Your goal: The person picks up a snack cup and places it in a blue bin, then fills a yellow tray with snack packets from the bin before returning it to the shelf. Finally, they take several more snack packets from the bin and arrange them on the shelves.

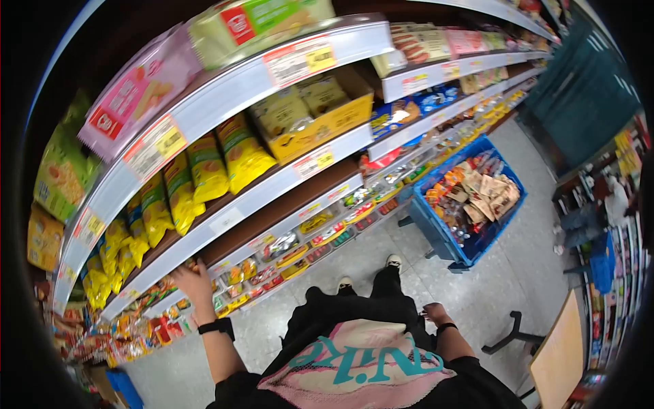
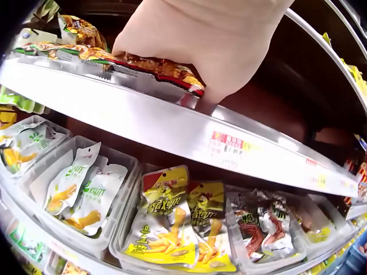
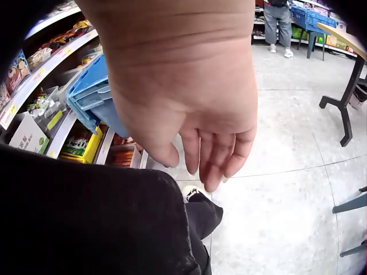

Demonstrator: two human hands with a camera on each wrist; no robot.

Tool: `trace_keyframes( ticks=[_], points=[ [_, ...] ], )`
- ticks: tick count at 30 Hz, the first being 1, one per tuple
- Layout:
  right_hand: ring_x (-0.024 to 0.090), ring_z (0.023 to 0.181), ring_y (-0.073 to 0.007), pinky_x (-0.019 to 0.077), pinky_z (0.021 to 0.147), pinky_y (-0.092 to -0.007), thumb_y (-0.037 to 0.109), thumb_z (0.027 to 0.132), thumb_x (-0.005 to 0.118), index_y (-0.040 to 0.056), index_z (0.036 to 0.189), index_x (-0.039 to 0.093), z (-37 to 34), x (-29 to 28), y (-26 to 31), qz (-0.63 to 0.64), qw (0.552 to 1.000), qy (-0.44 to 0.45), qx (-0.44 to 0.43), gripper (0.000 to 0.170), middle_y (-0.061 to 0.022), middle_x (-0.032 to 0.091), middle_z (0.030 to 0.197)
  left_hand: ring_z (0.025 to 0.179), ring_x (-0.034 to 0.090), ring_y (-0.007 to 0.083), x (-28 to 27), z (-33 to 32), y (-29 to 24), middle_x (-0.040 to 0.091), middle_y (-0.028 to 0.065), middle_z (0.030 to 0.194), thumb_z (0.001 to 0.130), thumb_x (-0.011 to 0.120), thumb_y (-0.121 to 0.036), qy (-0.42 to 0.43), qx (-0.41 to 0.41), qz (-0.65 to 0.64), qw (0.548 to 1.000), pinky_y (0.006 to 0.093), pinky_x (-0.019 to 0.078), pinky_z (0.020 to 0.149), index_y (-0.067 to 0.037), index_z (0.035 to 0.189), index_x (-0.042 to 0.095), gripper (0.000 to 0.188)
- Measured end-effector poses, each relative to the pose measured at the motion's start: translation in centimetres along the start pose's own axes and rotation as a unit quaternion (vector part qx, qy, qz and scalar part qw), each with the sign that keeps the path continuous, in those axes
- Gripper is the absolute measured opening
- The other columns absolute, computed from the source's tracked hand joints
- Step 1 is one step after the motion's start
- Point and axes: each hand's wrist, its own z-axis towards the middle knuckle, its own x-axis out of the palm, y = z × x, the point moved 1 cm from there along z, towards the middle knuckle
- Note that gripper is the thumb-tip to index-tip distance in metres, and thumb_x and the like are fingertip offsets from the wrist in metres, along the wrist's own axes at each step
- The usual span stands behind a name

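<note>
My left hand [image 1: 196, 285] reaches onto a low shelf on the left. In the left wrist view that hand [image 2: 200, 43] lies over a shiny brown-and-red snack packet [image 2: 163, 69] at the shelf's front edge; its fingertips are hidden, and I cannot tell whether they grip the packet. More snack packets [image 2: 83, 31] lie beside it on the same shelf. My right hand [image 3: 189, 109] hangs at my side above the floor, its fingers relaxed and nothing in them. The head view shows this right hand [image 1: 437, 314] near my right leg.
Below the left hand, clear bins hold yellow chicken-feet packets [image 2: 163, 220]. A yellow carton [image 1: 323, 133] and yellow bags [image 1: 242, 157] fill the shelf above. A blue crate [image 1: 470, 255] of snacks stands ahead right. At right is a wooden table [image 1: 558, 351]; another person [image 3: 278, 26] stands farther off.
</note>
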Motion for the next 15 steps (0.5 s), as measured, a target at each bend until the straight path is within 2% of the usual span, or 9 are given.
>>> trace_keyframes(
  ticks=[1, 2, 3, 4, 6, 10, 12, 13, 15],
  points=[
    [0.065, 0.061, -0.0244, 0.0518, 0.055, -0.0366, 0.018, 0.08, 0.062, 0.0019, 0.076, 0.066, 0.2, 0.2, 0.2, -0.01, 1.0, 0.01, 0.006, 0.017, -0.012, 0.066, 0.07, 0.123, 0.036, 0.0494, 0.5, 0.0, 0.3, 0.042, 0.0351, 0.128, 0.084, 0.063, -0.036, 0.02, -0.009, 0.002, 1.0, 0.0536, 0.0276, 0.106, 0.013, 0.129, 0.039, 0.07],
    [0.067, 0.075, -0.0324, 0.0538, 0.066, -0.0404, 0.025, 0.076, 0.071, 0.0063, 0.079, 0.067, 7.4, 0.3, -5.9, -0.196, 0.956, 0.061, -0.21, 0.019, -0.014, 0.068, 0.078, 0.124, 0.035, 0.0491, 0.8, 0.0, 0.6, 0.041, 0.0348, 0.129, 0.084, 0.063, -0.033, 0.039, -0.018, 0.005, 0.999, 0.0537, 0.0269, 0.106, 0.013, 0.13, 0.037, 0.07],
    [0.063, 0.088, -0.037, 0.0528, 0.075, -0.0432, 0.033, 0.07, 0.076, 0.0093, 0.08, 0.068, 8.2, 0.6, -5.9, -0.192, 0.957, 0.077, -0.205, 0.027, -0.0141, 0.067, 0.085, 0.125, 0.035, 0.0486, 0.9, -0.1, 0.7, 0.041, 0.0346, 0.13, 0.084, 0.062, -0.033, 0.04, -0.019, 0.018, 0.999, 0.0536, 0.0271, 0.106, 0.013, 0.13, 0.037, 0.07],
    [0.07, 0.074, -0.0203, 0.0534, 0.056, -0.0311, 0.018, 0.087, 0.051, -0.0029, 0.098, 0.066, 6.6, 0.9, -3.8, -0.279, 0.927, 0.075, -0.238, 0.028, -0.0136, 0.07, 0.091, 0.125, 0.035, 0.0481, 1.3, -0.3, 0.9, 0.041, 0.0345, 0.131, 0.085, 0.061, -0.033, 0.04, -0.02, 0.031, 0.998, 0.0535, 0.0274, 0.106, 0.013, 0.131, 0.036, 0.07],
    [0.07, 0.073, -0.0216, 0.0541, 0.059, -0.0316, 0.019, 0.086, 0.052, -0.0034, 0.099, 0.066, 2.3, 1.2, 1.1, -0.145, 0.985, 0.045, -0.084, 0.029, -0.0136, 0.07, 0.09, 0.112, 0.043, 0.0475, 3.3, -0.6, 2.6, 0.048, 0.0308, 0.121, 0.086, 0.056, -0.041, -0.062, 0.045, 0.055, 0.996, 0.0546, 0.0345, 0.096, 0.009, 0.13, 0.04, 0.069],
    [0.07, 0.072, -0.0214, 0.054, 0.066, -0.0318, 0.02, 0.082, 0.056, -0.0044, 0.092, 0.068, 0.5, 0.8, 3.5, -0.116, 0.988, 0.004, -0.103, 0.029, -0.0135, 0.07, 0.083, 0.11, 0.046, 0.0441, 2.6, -0.7, 1.7, 0.05, 0.0286, 0.119, 0.087, 0.053, -0.036, -0.018, 0.002, 0.058, 0.998, 0.0516, 0.0376, 0.093, 0.006, 0.133, 0.039, 0.065],
    [0.07, 0.071, -0.0207, 0.0539, 0.066, -0.0318, 0.021, 0.082, 0.056, -0.0044, 0.088, 0.068, 1.2, 1.0, 3.2, -0.224, 0.961, 0.018, -0.158, 0.029, -0.0134, 0.07, 0.082, 0.109, 0.047, 0.0432, 2.8, -0.8, 1.6, 0.05, 0.0273, 0.119, 0.087, 0.051, -0.036, -0.025, 0.002, 0.078, 0.997, 0.0513, 0.038, 0.093, 0.005, 0.133, 0.039, 0.062],
    [0.07, 0.071, -0.0209, 0.054, 0.066, -0.0321, 0.019, 0.082, 0.055, -0.0039, 0.085, 0.068, 1.2, 0.9, 3.1, -0.208, 0.968, 0.012, -0.138, 0.027, -0.0137, 0.07, 0.08, 0.118, 0.043, 0.0438, 0.9, -0.4, 0.0, 0.045, 0.0311, 0.127, 0.087, 0.054, -0.032, 0.034, -0.035, 0.061, 0.997, 0.0505, 0.035, 0.101, 0.011, 0.126, 0.04, 0.06],
    [0.07, 0.071, -0.0209, 0.0541, 0.065, -0.0322, 0.018, 0.083, 0.055, -0.0038, 0.084, 0.068, 1.4, 0.8, 2.8, -0.189, 0.975, 0.017, -0.119, 0.025, -0.0141, 0.069, 0.08, 0.119, 0.043, 0.0434, 0.8, -0.4, -0.3, 0.045, 0.0307, 0.127, 0.088, 0.053, -0.032, 0.031, -0.033, 0.065, 0.997, 0.0502, 0.0356, 0.1, 0.011, 0.126, 0.041, 0.059]
  ],
)
